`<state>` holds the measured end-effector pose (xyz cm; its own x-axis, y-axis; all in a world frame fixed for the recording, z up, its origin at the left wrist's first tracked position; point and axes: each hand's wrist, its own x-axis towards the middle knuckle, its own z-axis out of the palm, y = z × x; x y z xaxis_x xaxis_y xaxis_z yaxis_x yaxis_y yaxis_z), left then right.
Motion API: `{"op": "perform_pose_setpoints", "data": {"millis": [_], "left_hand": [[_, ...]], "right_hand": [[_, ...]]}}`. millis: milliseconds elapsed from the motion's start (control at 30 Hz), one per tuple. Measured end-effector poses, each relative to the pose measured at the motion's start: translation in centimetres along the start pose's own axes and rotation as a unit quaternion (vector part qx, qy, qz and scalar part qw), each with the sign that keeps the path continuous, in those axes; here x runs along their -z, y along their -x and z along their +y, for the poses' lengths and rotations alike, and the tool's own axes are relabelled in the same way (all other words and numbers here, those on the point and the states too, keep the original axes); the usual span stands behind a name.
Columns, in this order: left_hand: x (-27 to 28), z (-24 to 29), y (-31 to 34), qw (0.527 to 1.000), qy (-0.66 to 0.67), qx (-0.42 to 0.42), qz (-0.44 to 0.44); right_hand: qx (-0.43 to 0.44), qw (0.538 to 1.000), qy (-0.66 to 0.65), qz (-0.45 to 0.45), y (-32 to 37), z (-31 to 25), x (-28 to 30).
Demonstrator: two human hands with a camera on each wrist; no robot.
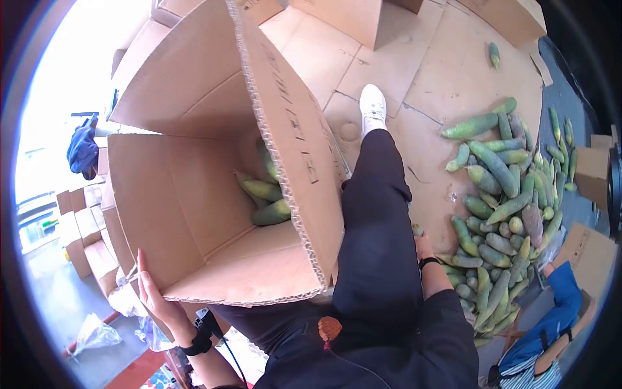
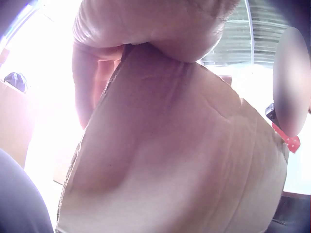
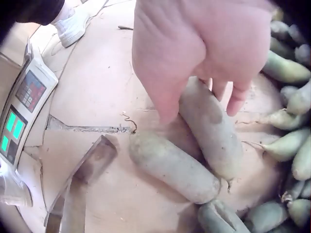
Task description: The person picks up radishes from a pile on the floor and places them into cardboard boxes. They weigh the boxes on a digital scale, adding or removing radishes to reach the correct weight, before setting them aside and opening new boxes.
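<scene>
The left hand [image 1: 159,299] is gripping a cardboard box [image 1: 162,201] by its edge while the right hand [image 3: 201,48] is clamping onto a radish [image 3: 211,131] near the pile [image 1: 508,214].

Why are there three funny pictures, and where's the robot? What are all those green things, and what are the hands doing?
There's no robot here, just a person with two bare hands! The big round picture comes from a camera on the person's head, looking down. The other two come from little cameras, one on each wrist.

The floor is covered with flat cardboard. On it lies a big pile of long green vegetables, perhaps radishes. A few more vegetables are inside the cardboard box.

The left hand grips the edge of the box. The right hand is down by the pile, with its thumb and fingers around the end of one vegetable.
</scene>
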<state>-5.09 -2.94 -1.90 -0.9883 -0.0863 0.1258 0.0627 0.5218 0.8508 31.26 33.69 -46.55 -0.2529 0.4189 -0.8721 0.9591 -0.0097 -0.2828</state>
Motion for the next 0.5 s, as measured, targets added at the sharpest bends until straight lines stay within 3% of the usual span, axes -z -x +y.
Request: {"op": "perform_pose_setpoints", "data": {"millis": [100,133,267,333,367,500], "left_hand": [[0.1,-0.1,-0.1,1.0,-0.01,-0.004,0.009],[0.1,-0.1,-0.1,1.0,0.005,-0.008,0.0],[0.0,-0.3,-0.1,1.0,0.018,-0.014,0.007],[0.1,-0.3,-0.1,1.0,0.004,-0.023,0.011],[0.0,-0.1,-0.1,1.0,0.008,-0.022,0.016],[0.1,0.1,0.0,0.999,0.009,-0.03,0.012]], "right_hand": [[0.075,0.994,-0.047,0.065,1.6,-1.4,1.3],[0.112,0.988,-0.006,0.106,1.9,-1.9,1.6],[0.167,0.966,-0.052,0.188,3.5,-5.7,4.2],[0.278,0.93,-0.188,0.153,6.6,-10.1,7.4],[0.283,0.928,-0.184,0.155,8.6,-12.5,8.9],[0.411,0.841,-0.24,0.258,16.9,-20.9,14.9]]}}
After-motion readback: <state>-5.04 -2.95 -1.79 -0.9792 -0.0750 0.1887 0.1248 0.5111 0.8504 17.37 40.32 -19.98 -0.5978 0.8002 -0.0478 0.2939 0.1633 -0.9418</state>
